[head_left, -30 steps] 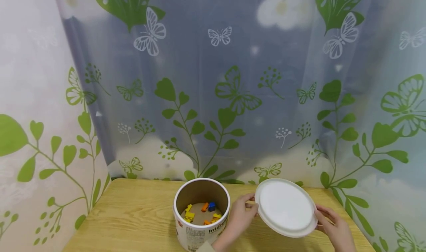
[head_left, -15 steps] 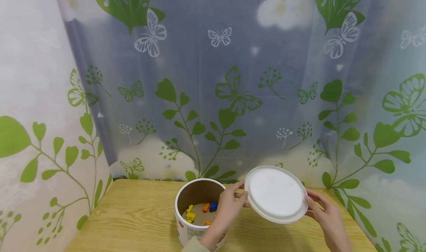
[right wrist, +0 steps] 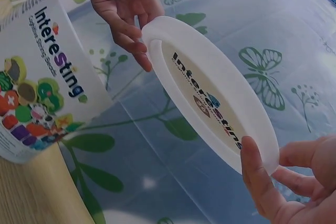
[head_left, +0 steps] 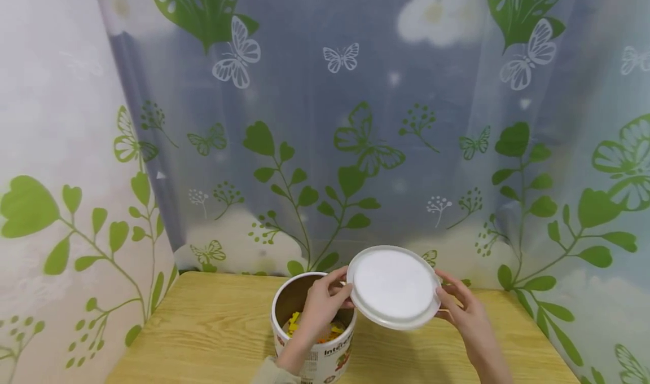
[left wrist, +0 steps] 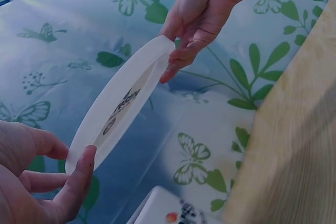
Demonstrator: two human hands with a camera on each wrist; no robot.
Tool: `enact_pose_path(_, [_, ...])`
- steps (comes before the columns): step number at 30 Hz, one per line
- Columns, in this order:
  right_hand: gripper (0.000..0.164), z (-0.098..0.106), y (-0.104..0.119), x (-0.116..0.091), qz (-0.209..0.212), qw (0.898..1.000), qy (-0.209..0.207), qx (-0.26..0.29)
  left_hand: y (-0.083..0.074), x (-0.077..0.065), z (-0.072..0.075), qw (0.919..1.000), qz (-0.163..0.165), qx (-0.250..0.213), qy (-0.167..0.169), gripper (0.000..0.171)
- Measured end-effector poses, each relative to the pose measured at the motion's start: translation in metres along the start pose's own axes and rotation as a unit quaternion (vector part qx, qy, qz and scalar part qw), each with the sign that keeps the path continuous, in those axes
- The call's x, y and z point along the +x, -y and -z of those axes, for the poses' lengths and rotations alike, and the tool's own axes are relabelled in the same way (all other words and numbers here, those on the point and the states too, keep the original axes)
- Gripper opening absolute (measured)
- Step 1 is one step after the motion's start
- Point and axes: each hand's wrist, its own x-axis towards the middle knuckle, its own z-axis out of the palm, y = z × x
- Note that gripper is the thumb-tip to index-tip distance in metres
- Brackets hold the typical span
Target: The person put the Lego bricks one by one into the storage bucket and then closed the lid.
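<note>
Both hands hold a round white lid [head_left: 395, 287] up in the air, tilted, by opposite edges. My left hand [head_left: 321, 305] pinches its left rim, thumb on one face and fingers on the other. On the right rim, my right hand [head_left: 466, 310] pinches in the same way. Printed lettering shows on the lid's other face [right wrist: 202, 98] in the right wrist view. Below and left of the lid stands an uncovered white round tub [head_left: 284, 333] with printed sides. Yellow and orange pieces [head_left: 294, 323] lie inside it, partly hidden behind my left hand and forearm.
The tub stands on a light wooden table [head_left: 213, 316]. Behind the table and along its sides hangs a curtain [head_left: 304, 147] with green leaves and butterflies.
The lid has moved left and upward in both hands, closer to the tub. My left hand now passes in front of the tub's opening, and the blue piece inside is hidden.
</note>
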Motion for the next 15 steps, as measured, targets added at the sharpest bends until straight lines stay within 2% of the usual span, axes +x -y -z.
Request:
enact_pose_path(8, [0.05,-0.029,0.003,0.005,-0.018,1.0,0.023,0.0,-0.004,-0.005,0.034,0.9998,0.011,-0.002,-0.014,0.049])
enact_pose_path(15, [0.049,-0.053,0.005,0.008,-0.021,0.999,0.037,0.009,-0.001,-0.012,0.057,0.9991,0.025,0.008,-0.035,0.045])
